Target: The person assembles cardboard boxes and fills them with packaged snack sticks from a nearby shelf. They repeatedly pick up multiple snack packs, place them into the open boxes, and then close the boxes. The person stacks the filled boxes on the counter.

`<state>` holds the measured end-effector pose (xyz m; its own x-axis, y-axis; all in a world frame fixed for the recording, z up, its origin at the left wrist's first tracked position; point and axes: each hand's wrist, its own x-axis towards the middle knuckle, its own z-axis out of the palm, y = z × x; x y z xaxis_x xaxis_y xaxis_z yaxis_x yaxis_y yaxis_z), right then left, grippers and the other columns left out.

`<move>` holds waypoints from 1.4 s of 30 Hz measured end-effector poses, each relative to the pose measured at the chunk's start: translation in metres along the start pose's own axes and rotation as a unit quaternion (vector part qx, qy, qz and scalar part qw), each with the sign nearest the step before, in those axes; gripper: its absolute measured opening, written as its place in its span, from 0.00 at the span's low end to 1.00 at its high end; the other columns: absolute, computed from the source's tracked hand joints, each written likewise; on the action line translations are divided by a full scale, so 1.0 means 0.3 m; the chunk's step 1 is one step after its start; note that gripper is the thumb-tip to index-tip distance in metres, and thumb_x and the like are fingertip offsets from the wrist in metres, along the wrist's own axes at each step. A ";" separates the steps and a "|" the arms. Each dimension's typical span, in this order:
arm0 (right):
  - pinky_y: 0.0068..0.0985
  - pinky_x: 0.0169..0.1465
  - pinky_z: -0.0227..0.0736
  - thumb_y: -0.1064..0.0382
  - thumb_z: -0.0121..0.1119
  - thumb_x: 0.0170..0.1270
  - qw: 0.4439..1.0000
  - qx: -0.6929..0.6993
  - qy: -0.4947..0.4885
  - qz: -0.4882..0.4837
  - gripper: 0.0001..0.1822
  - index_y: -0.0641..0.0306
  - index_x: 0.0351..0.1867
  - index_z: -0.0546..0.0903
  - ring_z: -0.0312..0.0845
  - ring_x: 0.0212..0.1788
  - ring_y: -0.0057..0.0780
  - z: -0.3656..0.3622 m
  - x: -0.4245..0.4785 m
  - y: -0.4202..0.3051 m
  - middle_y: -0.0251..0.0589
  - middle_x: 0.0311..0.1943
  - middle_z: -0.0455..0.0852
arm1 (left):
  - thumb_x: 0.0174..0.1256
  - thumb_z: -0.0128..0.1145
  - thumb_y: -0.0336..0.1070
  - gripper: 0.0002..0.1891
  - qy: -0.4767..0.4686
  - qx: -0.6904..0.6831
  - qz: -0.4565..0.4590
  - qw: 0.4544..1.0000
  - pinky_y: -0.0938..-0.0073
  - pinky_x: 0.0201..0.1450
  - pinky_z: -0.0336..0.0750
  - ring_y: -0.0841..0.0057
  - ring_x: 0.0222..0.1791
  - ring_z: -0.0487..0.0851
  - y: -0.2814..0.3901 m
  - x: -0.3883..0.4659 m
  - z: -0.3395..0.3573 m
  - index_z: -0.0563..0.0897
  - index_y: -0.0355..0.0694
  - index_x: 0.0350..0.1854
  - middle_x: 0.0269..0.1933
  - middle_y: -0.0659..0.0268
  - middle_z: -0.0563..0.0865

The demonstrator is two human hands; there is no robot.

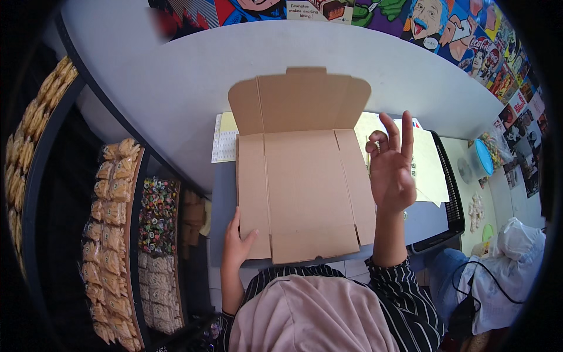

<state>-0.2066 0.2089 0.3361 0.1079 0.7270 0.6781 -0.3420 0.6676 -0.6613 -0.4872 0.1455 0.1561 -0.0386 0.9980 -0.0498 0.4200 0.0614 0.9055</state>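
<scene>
A flat, unfolded cardboard mailer box (305,185) lies before me on a grey table (224,189). Its far flap (308,103), with rounded corners and a small tab, stands raised towards the wall. My left hand (237,242) grips the near part of the box's left edge, the thumb on top and the fingers along the side. Raised over the right side of the box, my right hand (393,171) holds nothing. Two of its fingers point up and the others are bent, palm in view.
Pale yellow sheets (429,167) lie right of the box, beside a black tray (455,193). A blue-lidded container (477,160) and white plastic bags (510,264) are farther right. Shelves of packed snacks (110,220) stand left. Behind the table rises a white wall (198,75).
</scene>
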 end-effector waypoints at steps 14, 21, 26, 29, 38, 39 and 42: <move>0.36 0.59 0.61 0.57 0.68 0.46 0.804 -0.496 -0.243 0.220 0.30 0.63 0.52 0.74 0.67 0.57 0.44 -0.057 -0.400 0.064 0.49 0.53 0.72 | 0.56 0.60 0.30 0.36 -0.010 -0.070 -0.045 0.996 0.77 0.45 0.72 0.75 0.39 0.78 0.054 -0.029 -0.028 0.57 0.36 0.67 0.49 0.55 0.76; 0.36 0.58 0.60 0.51 0.66 0.46 0.758 -0.502 -0.345 0.233 0.31 0.60 0.53 0.74 0.66 0.53 0.42 0.041 -0.496 0.085 0.43 0.48 0.73 | 0.63 0.52 0.27 0.28 -0.072 -0.255 -0.014 0.964 0.81 0.40 0.74 0.81 0.38 0.78 0.089 -0.041 -0.075 0.59 0.34 0.65 0.52 0.59 0.71; 0.34 0.53 0.62 0.50 0.70 0.41 0.769 -0.508 -0.330 0.204 0.32 0.59 0.50 0.76 0.68 0.48 0.41 0.049 -0.488 0.091 0.43 0.42 0.73 | 0.63 0.53 0.28 0.27 -0.124 -0.342 0.006 0.932 0.75 0.43 0.77 0.75 0.45 0.78 0.109 -0.046 -0.023 0.58 0.33 0.63 0.57 0.57 0.66; 0.34 0.52 0.62 0.52 0.72 0.36 0.766 -0.524 -0.325 0.182 0.29 0.59 0.43 0.77 0.68 0.47 0.40 0.058 -0.479 0.076 0.41 0.40 0.72 | 0.63 0.54 0.30 0.28 -0.147 -0.374 0.000 0.916 0.75 0.43 0.77 0.74 0.44 0.78 0.103 -0.039 0.015 0.59 0.32 0.62 0.57 0.56 0.66; 0.28 0.40 0.70 0.58 0.67 0.39 0.760 -0.565 -0.315 0.059 0.19 0.59 0.31 0.73 0.73 0.40 0.35 0.098 -0.539 0.032 0.38 0.33 0.74 | 0.64 0.50 0.41 0.31 -0.108 -0.310 0.082 0.941 0.75 0.57 0.65 0.71 0.56 0.71 0.161 0.004 0.045 0.56 0.30 0.64 0.59 0.55 0.66; 0.27 0.38 0.71 0.59 0.65 0.40 0.765 -0.561 -0.315 0.043 0.17 0.59 0.31 0.72 0.74 0.38 0.33 0.099 -0.543 0.027 0.37 0.32 0.73 | 0.65 0.49 0.43 0.32 -0.113 -0.331 0.094 0.932 0.74 0.61 0.61 0.70 0.58 0.68 0.166 0.008 0.052 0.55 0.30 0.65 0.60 0.54 0.65; 0.23 0.32 0.71 0.61 0.61 0.45 0.739 -0.581 -0.341 0.022 0.11 0.58 0.30 0.74 0.76 0.30 0.26 0.094 -0.592 0.002 0.34 0.30 0.76 | 0.64 0.44 0.55 0.38 -0.093 -0.318 0.141 0.933 0.68 0.66 0.52 0.66 0.65 0.59 0.186 0.002 0.065 0.52 0.29 0.66 0.64 0.53 0.61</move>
<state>-0.2523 0.0758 0.2243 -0.5101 0.7668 0.3896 0.7437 0.6208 -0.2482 -0.4461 0.1497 0.1984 0.1748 0.9621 0.2092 -0.2360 -0.1653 0.9576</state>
